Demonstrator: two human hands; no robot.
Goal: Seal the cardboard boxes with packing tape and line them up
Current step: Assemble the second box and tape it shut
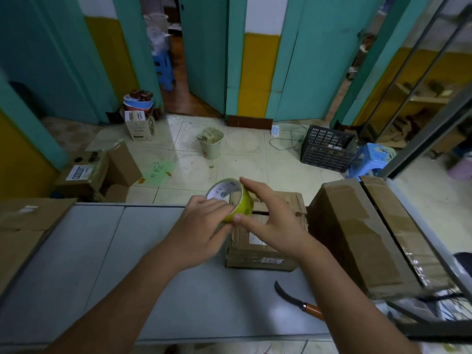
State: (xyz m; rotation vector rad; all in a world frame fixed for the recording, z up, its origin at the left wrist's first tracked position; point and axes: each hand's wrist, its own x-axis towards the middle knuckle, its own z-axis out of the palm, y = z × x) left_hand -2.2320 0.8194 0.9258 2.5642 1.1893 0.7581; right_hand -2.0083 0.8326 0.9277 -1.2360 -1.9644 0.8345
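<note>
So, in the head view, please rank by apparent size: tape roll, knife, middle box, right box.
1. right box
2. middle box
3. tape roll and knife: similar, and the right arm hides part of the knife, so unranked.

A curved-bladed knife with an orange-brown wooden handle [310,309] lies on the grey counter [127,264] near its front edge. On the tiled floor [242,159] beyond stand a pale bin full of scraps [211,144], a black slotted plastic crate [327,149] and, just beside the crate, a blue plastic stool [373,159]. A green paper sheet [159,173] lies flat on the tiles.
</note>
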